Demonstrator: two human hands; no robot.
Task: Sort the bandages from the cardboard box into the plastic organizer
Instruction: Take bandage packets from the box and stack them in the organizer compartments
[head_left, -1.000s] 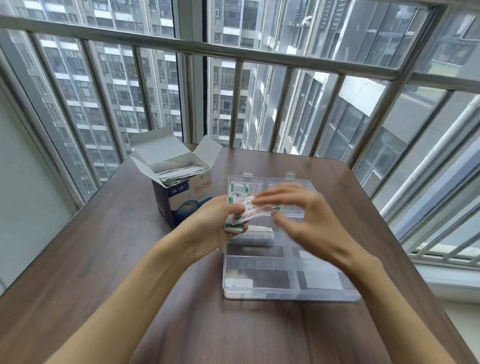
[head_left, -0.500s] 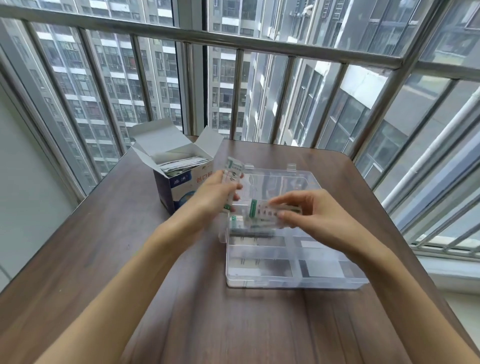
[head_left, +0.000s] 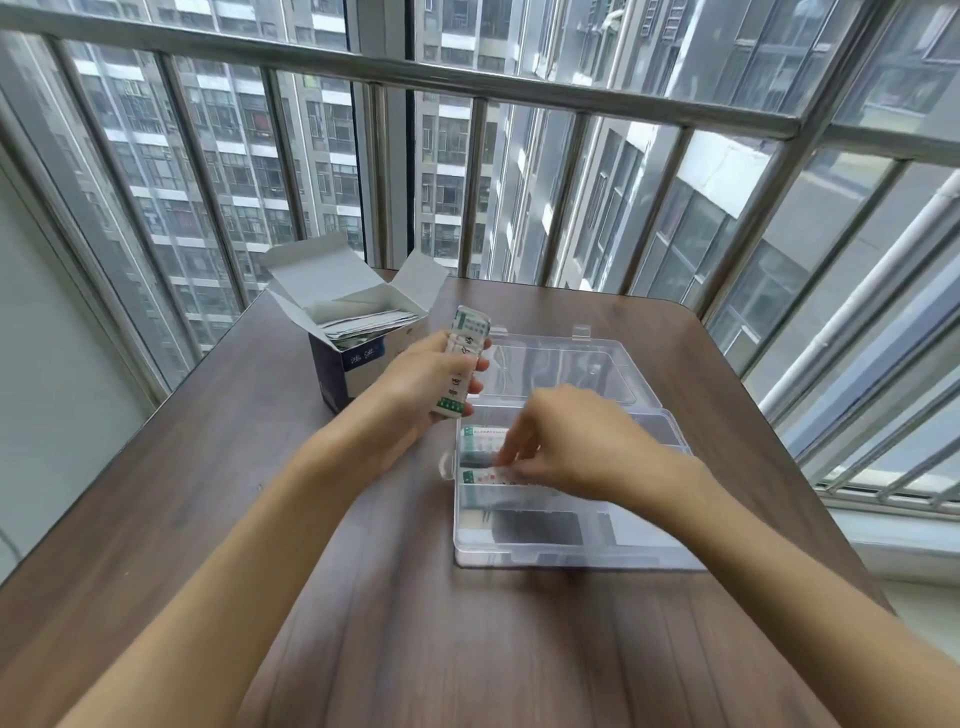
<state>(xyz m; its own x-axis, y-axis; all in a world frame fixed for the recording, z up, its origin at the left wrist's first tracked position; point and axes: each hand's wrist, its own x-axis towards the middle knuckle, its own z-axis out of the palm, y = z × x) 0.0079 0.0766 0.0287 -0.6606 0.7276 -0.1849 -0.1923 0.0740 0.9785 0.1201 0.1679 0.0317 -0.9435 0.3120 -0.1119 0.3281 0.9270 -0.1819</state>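
Nearest, right hand pinching a bandage, long axis across, into a left compartment of the plastic organizer. Just beyond, left hand gripping a bandage stack, upright. Farthest left, cardboard box, part full.

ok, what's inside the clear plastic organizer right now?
The clear plastic organizer holds one white green-tipped bandage in a far-left compartment. The right hand places a second bandage just nearer, covering its right end. The nearest compartments look empty.
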